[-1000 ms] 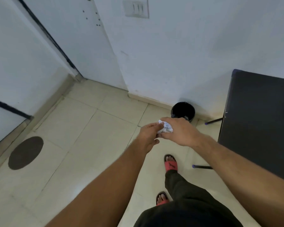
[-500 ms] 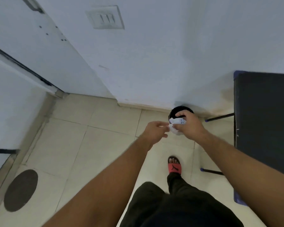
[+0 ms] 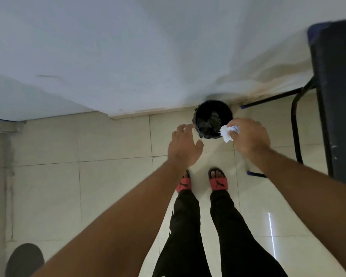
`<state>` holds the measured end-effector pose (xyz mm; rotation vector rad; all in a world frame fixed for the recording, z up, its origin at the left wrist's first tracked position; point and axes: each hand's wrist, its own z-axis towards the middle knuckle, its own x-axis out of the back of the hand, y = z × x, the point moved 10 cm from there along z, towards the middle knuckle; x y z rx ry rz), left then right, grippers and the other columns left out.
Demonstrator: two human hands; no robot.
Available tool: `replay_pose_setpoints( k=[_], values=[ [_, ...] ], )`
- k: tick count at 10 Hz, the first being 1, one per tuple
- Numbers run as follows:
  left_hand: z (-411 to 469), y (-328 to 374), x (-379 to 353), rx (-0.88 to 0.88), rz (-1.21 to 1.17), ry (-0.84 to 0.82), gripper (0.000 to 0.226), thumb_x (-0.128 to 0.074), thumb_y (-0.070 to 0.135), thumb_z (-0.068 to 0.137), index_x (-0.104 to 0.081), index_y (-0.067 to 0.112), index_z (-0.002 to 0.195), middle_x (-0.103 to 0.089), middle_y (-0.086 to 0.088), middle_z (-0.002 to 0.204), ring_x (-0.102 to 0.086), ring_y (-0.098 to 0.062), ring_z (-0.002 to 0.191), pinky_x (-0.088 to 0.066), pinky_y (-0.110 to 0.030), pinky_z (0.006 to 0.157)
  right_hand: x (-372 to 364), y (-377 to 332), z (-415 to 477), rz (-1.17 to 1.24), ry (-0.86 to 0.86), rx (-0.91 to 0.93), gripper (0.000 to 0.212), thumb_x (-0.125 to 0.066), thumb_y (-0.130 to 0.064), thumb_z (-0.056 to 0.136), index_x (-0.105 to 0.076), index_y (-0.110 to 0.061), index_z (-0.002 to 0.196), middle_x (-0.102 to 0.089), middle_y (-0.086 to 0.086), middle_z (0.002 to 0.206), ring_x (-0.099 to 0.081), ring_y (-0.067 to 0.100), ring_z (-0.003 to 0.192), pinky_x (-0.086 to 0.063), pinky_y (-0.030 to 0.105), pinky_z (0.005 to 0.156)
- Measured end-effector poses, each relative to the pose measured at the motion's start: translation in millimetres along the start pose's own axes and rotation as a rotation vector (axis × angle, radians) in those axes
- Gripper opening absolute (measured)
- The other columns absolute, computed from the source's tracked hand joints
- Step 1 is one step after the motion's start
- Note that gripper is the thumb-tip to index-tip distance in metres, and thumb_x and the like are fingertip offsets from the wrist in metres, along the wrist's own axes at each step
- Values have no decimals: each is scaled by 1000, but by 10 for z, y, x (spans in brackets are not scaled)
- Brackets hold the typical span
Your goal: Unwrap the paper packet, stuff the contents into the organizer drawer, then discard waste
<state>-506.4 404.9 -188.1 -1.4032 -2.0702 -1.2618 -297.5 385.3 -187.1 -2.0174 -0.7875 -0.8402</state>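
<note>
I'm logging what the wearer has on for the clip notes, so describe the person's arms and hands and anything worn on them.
Both arms are bare up to the frame edge, with no sleeves in view. The left hand and right hand wear no gloves, and no watch, ring or bracelet shows. Lower down, the person wears black trousers and red slide sandals with a black logo.

Tiled floor [image 3: 112,176] bears a black bin [image 3: 213,120] and table legs [image 3: 296,124].

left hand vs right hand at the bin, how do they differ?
The right hand pinches the crumpled white paper; the left hand is empty. The right hand's fingers are curled shut, the left hand's spread open. The right sits at the black bin's right edge, the left at its left edge. Both hang above the floor near the bin.
</note>
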Motion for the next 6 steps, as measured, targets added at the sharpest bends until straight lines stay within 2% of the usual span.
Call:
replay_pose_setpoints(
  k=[1,3,4,5,6],
  values=[
    [465,-145,-203,-27,51,-3,62,-58,32,94,-37,18,150,-36,-6,154,-38,-28,137,-44,-46,105,-227,158,433,-19,49,1,22,-66,-18,92,-71,-20,113,-71,8,108,-66,31,95,-53,36,78],
    [1314,-500,-884,-47,70,-28,65,-60,36,93,-35,19,151,-37,-4,154,-38,-27,137,-44,-45,105,-1101,605,1295,-95,34,10,22,-61,-14,94,-68,-22,114,-57,9,119,-61,32,99,-40,30,72],
    [1609,-641,-1186,-42,58,-28,67,-60,40,94,-34,20,152,-37,-3,155,-36,-26,138,-43,-43,106,-1501,827,1657,-122,17,29,34,-60,-9,93,-64,-21,124,-53,12,132,-61,36,106,-48,35,78],
    [1720,-725,-1386,-34,18,-32,68,-58,46,94,-33,21,152,-37,-2,155,-34,-24,140,-39,-42,108,-1917,958,1803,-208,-124,90,56,-65,-10,91,-52,-24,144,-42,11,153,-55,38,125,-49,42,91],
    [1752,-781,-1466,-15,26,-33,70,-57,49,94,-32,22,153,-36,-2,156,-32,-24,142,-38,-42,109,-2043,1043,1828,-260,-167,110,61,-68,-16,92,-46,-25,147,-42,8,154,-55,34,127,-50,42,90]
  ],
)
